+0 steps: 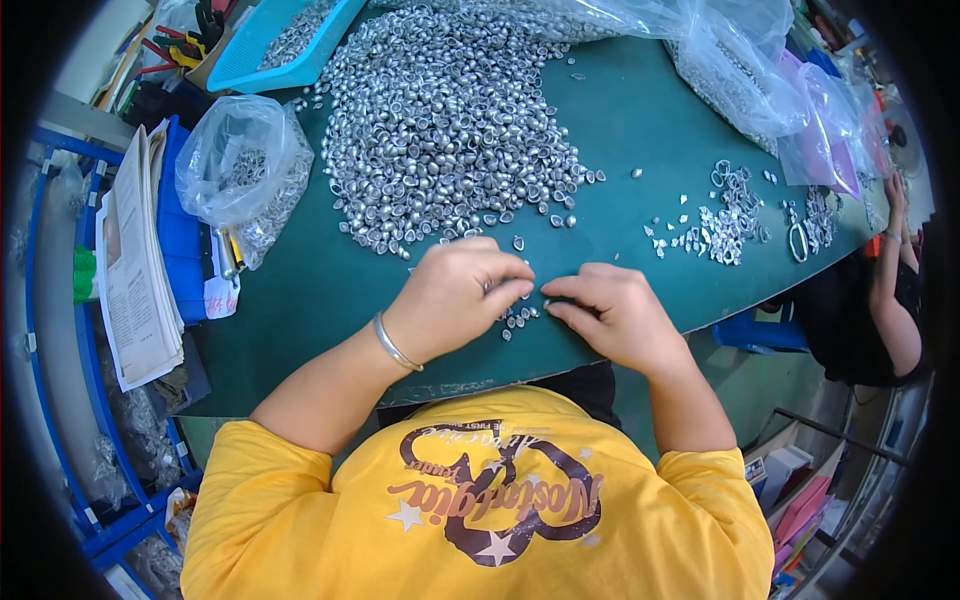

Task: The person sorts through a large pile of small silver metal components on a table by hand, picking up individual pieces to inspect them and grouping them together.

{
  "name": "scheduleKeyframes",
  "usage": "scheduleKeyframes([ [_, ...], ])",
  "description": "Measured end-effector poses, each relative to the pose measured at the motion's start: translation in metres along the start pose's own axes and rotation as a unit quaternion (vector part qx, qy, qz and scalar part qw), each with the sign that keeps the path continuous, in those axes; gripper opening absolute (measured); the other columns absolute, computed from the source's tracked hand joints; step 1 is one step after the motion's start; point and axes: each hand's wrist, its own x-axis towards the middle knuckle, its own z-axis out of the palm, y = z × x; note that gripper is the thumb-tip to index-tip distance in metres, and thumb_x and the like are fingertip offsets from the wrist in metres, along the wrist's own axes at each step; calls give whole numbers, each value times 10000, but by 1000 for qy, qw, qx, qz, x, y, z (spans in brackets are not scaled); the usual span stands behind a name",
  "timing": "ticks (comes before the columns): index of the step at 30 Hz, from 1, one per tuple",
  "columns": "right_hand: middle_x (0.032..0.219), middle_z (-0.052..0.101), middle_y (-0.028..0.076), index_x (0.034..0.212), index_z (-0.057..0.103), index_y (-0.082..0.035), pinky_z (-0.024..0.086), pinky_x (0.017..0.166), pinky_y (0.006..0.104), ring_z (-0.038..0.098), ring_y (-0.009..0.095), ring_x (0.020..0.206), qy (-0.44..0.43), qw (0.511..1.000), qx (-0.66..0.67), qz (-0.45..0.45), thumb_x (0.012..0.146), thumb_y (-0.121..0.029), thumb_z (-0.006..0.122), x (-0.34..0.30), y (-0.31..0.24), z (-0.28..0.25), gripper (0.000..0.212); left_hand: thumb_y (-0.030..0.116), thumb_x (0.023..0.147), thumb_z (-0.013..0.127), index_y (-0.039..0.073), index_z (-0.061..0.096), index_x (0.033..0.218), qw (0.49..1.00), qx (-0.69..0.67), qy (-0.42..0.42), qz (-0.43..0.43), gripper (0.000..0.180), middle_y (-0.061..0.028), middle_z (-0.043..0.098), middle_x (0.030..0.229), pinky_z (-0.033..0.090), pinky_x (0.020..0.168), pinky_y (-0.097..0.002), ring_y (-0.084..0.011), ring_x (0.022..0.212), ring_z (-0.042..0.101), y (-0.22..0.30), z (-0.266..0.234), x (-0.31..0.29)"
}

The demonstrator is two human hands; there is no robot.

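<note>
My left hand (462, 290) is closed near the table's front edge, thumb and forefinger pinched together; what is between them is too small to make out. Facing it, my right hand (612, 310) also pinches, with a tiny grey bit at its fingertips that I cannot name. The two sets of fingertips are slightly apart. Below and between them lie several small silver shell-shaped metal pieces (518, 318) on the green table (620, 110). Beyond my left hand spreads a large heap of rounded, hollow silver metal pieces (440, 120).
A blue plastic basket (285, 45) and a clear bag of metal parts (245, 170) stand left of the heap. Small piles of silver parts (730, 220) lie to the right, below large plastic bags (740, 75). Another person's arm (888, 270) rests at the far right.
</note>
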Motion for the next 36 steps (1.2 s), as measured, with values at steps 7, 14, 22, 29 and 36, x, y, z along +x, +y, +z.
scheduleKeyframes([
  [7,642,552,11,826,610,11,388,485,198,496,70,554,0,858,472,202,792,-90,612,-2,15,-8,107,70,711,681,65,651,775,1000,4,-12,-7,71,-48,561,641,427,506,-260,-167,553,536,0,8,-5],
  [14,694,589,113,832,643,-43,455,544,286,558,215,572,56,998,16,-10,745,-83,648,25,6,12,96,128,818,506,30,508,825,649,-729,14,-217,99,-34,449,697,290,393,-161,-66,538,403,-15,-21,5],
  [22,655,539,39,743,573,4,285,385,195,405,59,472,46,770,600,213,817,-80,530,21,16,-7,120,131,835,557,35,585,810,837,-471,61,-271,103,6,455,593,235,386,-164,-53,513,401,-4,-38,6],
  [29,665,580,72,824,665,-79,460,522,300,571,213,574,-12,999,36,-3,736,-86,649,21,-8,10,90,41,684,698,51,672,789,997,73,28,13,109,-61,557,638,419,505,-264,-178,562,533,-5,-38,-13],
  [36,592,522,-5,815,642,-52,401,468,246,498,97,516,-34,989,119,80,759,-85,646,22,-5,17,64,54,664,696,70,664,793,991,133,13,26,134,-56,534,637,445,509,-285,-206,572,547,-15,-24,-23],
])
